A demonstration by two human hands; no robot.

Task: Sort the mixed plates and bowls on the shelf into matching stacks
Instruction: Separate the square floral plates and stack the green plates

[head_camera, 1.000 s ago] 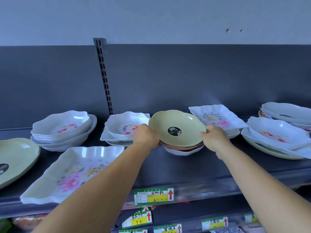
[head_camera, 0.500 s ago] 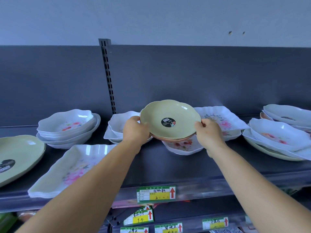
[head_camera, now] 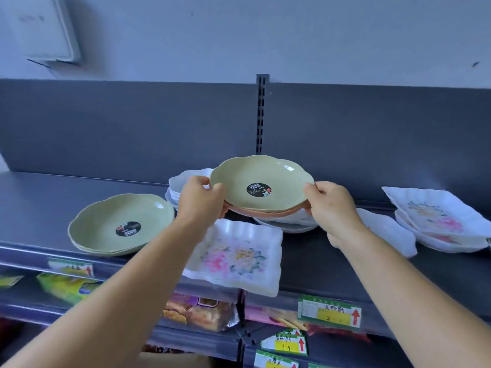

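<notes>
A green scalloped plate [head_camera: 261, 180] with a black round sticker is held in the air above the shelf, with an orange plate [head_camera: 255, 210] nested under it. My left hand [head_camera: 200, 200] grips the left rim and my right hand [head_camera: 330, 205] grips the right rim. To the left, a stack of green plates [head_camera: 119, 224] lies on the shelf. White floral bowls [head_camera: 180, 181] stand behind my left hand, partly hidden. Another white bowl [head_camera: 289, 225] sits under the held plates.
A white square floral dish [head_camera: 239, 257] lies at the shelf's front edge, overhanging it. More white floral dishes [head_camera: 435, 216] are stacked at the right, with a white dish [head_camera: 385, 229] beside my right wrist. Price tags [head_camera: 329, 313] and packaged goods [head_camera: 202, 312] sit below. A slotted upright [head_camera: 261, 112] rises behind.
Both hands have lifted the green and orange plates off the white bowl and carried them left. My view has swung left, so the green stack now lies close to the held plates.
</notes>
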